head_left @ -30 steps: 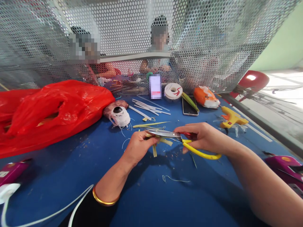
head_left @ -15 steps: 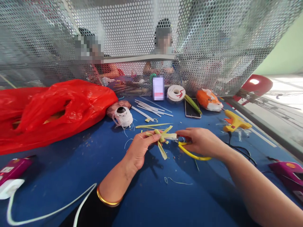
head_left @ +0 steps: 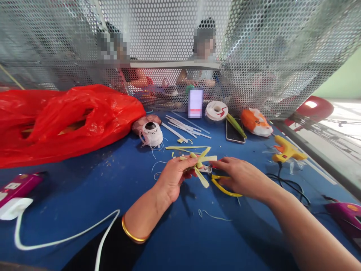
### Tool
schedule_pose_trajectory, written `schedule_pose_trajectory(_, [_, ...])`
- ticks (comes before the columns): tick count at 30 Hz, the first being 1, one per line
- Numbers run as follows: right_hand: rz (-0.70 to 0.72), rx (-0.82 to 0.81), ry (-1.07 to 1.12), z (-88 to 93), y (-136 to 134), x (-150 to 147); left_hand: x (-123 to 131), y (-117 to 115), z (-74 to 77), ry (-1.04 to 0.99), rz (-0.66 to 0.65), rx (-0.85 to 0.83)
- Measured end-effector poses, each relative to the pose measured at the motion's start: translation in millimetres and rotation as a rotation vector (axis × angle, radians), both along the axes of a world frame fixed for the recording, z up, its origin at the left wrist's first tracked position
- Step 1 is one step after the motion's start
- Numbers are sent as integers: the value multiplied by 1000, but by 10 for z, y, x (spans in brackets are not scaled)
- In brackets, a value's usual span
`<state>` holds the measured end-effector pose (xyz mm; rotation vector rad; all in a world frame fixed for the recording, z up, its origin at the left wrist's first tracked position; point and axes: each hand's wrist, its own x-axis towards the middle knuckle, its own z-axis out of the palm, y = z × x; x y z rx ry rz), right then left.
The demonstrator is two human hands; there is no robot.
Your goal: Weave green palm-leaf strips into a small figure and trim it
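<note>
My left hand (head_left: pixel 176 171) pinches a star-like knot of pale yellow-green strips (head_left: pixel 201 160) between thumb and fingers. Several strip ends stick out of it to the right, up and down. My right hand (head_left: pixel 235 171) is closed round yellow-handled pliers (head_left: pixel 228 191), just right of the knot. Their metal head (head_left: pixel 207 169) points left and lies below the strip end that sticks out to the right; whether the jaws touch it I cannot tell. A loose yellow-green strip (head_left: pixel 187 147) lies behind the knot, and a curled thread (head_left: pixel 214 216) lies in front of my hands.
White strips (head_left: pixel 186 126), a white thread spool (head_left: pixel 152 133) and a ribbon roll (head_left: pixel 216 111) lie behind my hands on the blue table (head_left: pixel 158 248). A yellow glue gun (head_left: pixel 287 148) with a cord is right. Left are a red plastic bag (head_left: pixel 113 113) and a white cable (head_left: pixel 70 239).
The whole view has shifted a little. The pliers' head has moved left, from the tip of the right-hand strip end to below it, nearer my left fingers. Both hands keep their hold.
</note>
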<state>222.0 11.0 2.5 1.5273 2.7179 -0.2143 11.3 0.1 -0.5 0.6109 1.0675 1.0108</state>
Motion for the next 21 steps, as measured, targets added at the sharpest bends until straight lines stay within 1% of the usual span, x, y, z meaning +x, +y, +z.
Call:
schedule_pose_trajectory(2, [-31,104,149,29,-8,3,14,-4,-5,-22,-1,-43])
schedule_pose_trajectory(5, [-60,279,619,62,-44,-54,34,-15,-18,-68,15,-110])
schedule_pose_trajectory(6, [-38,285,749,64,-61,-88,40,-20,-23,-79,15,-121])
schedule_pose_trajectory(7, [0,262,833,59,-77,-125,45,-26,-27,-89,10,-125])
schedule_pose_trajectory(10, [123,159,884,21,-114,-225,60,-45,-38,-95,-36,-112])
schedule_pose_trajectory(12, [150,126,906,-4,-127,-263,68,-53,-41,-90,-71,-95])
schedule_pose_trajectory(14, [133,135,932,-20,-134,-278,73,-56,-41,-84,-100,-77])
schedule_pose_trajectory(16, [88,190,925,-30,-142,-283,77,-57,-42,-81,-127,-55])
schedule_pose_trajectory(19, [3,305,869,-32,-159,-286,79,-56,-53,-74,-151,-17])
schedule_pose_trajectory(21, [-31,319,830,-20,-173,-289,79,-55,-66,-62,-164,10])
